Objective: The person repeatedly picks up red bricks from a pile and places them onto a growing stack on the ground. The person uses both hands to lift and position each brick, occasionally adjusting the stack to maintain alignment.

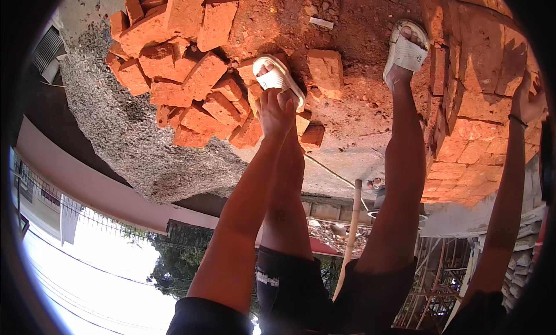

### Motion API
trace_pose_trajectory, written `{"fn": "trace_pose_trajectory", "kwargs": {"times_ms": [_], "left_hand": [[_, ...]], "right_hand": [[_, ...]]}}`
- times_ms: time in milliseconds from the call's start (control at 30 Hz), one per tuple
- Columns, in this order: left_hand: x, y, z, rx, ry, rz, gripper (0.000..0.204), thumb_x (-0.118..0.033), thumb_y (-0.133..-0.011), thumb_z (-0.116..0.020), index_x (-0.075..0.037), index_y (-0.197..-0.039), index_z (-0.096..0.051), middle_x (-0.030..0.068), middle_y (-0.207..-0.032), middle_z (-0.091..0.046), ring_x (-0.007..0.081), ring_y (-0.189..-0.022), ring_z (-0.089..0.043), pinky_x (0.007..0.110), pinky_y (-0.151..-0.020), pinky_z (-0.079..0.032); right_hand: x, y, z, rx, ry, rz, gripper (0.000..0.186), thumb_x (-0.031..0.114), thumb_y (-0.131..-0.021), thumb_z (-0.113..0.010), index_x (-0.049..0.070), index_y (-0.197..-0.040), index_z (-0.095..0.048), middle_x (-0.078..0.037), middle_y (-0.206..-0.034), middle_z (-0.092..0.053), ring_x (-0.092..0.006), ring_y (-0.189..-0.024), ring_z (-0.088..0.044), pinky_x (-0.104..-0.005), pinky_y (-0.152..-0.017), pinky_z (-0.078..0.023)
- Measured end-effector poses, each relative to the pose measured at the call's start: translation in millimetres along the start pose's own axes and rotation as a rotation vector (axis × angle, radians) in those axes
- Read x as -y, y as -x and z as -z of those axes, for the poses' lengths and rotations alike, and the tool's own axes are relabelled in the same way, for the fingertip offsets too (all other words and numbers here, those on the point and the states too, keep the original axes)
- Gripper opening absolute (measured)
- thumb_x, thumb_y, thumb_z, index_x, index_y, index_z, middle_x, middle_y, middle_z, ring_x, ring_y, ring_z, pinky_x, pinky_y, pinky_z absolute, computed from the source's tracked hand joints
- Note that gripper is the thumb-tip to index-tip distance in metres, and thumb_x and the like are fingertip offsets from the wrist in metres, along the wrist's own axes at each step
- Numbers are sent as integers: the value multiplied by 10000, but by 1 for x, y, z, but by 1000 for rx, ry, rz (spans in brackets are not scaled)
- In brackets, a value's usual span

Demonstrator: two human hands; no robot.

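Observation:
My left hand (pixel 274 108) hangs over my left foot in a white slide sandal (pixel 298 96), its fingers curled closed with nothing visible in them. A loose heap of red bricks (pixel 174 86) lies left of that foot. At the far right, my right hand (pixel 527 100), with a dark band on the wrist, reaches to the stacked red bricks (pixel 480 115), fingers apart. A single brick (pixel 325 74) lies between my feet on the red rubble ground.
Grey gravel (pixel 98 97) borders the heap on the left. A bamboo pole (pixel 348 248), a pale curved wall edge (pixel 98 181), a fence, trees and metal scaffolding (pixel 428 277) show behind. My right foot (pixel 405 51) stands beside the stack.

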State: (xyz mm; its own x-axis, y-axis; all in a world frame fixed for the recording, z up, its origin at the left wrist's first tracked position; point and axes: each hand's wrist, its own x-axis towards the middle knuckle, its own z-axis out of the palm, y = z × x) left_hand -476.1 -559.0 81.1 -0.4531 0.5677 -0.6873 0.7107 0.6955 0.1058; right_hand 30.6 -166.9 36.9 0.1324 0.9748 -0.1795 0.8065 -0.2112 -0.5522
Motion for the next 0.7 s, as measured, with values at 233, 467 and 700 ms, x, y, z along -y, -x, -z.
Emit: {"fn": "trace_pose_trajectory", "kwargs": {"times_ms": [233,467,700], "left_hand": [[185,-65,64,70,-527,203,764,-340,-859,-754,-91,-1487,-398,151,-1562,-338,397,-1426,-323,575,-1085,-394],[262,-136,84,157,-953,-45,947,-243,-933,-692,-122,-1651,-86,116,-1686,-168,368,-1511,-252,528,-1206,-315],[307,-167,76,178,-1051,-182,1085,-149,-905,-714,-255,-1659,60,142,-1684,-181,394,-1408,-379,609,-1092,-406]], "right_hand": [[169,297,-209,829,31,-99,690,366,-893,-780,4,-1392,-471,-220,-1258,-583,-335,-1204,-578,-443,-970,-505],[241,416,-315,872,30,-106,760,313,-832,-802,-31,-1404,-438,-280,-1290,-530,-426,-1227,-526,-493,-1052,-444],[269,417,-342,994,197,135,712,274,-821,-786,-7,-1392,-466,-246,-1319,-526,-421,-1274,-493,-508,-1083,-425]]}}
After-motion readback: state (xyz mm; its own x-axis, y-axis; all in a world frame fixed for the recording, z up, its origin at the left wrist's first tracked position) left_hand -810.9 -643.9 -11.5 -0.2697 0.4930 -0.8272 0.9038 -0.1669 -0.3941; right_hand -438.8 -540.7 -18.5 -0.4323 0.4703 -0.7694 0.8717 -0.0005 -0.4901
